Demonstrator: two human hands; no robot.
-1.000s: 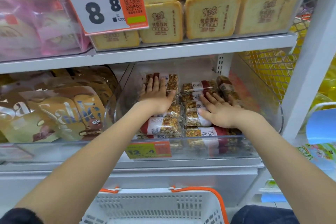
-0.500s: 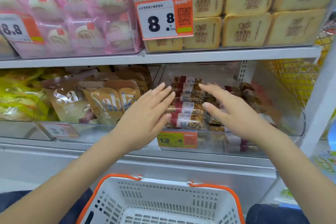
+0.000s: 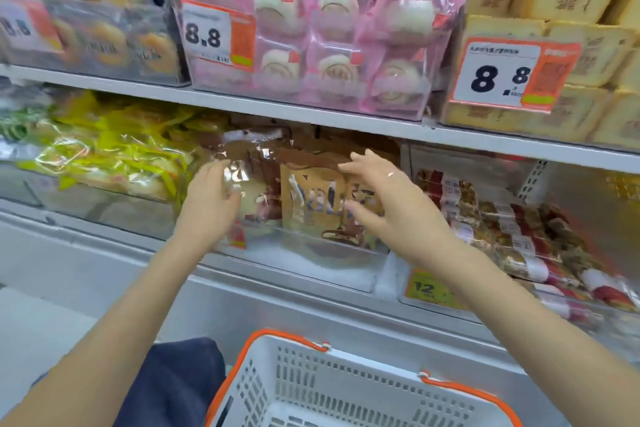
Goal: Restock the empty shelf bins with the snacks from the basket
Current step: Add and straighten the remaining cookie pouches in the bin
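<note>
Both hands are at the clear bin (image 3: 311, 253) of brown snack bags (image 3: 311, 198) on the lower shelf. My left hand (image 3: 207, 198) touches the left edge of a shiny brown bag, with its fingers loosely bent. Spread over the bags' right side is my right hand (image 3: 384, 204), fingers fairly straight and holding nothing. The picture is blurred, so the exact contact is unclear. Below them is the white basket (image 3: 346, 388) with an orange rim; its visible part holds no snacks. To the right, a bin holds several nut bars (image 3: 502, 229).
Yellow-green packets (image 3: 114, 156) fill the bin on the left. The upper shelf carries pink bun packs (image 3: 329, 45), yellow cake packs (image 3: 571, 3) and 8.8 price tags (image 3: 509, 73). A yellow 12 tag (image 3: 429, 288) hangs under the nut bars. A dark trouser knee (image 3: 180, 378) is beside the basket.
Both hands left the nut bar bin and moved left to the brown bag bin. The view swung left with them.
</note>
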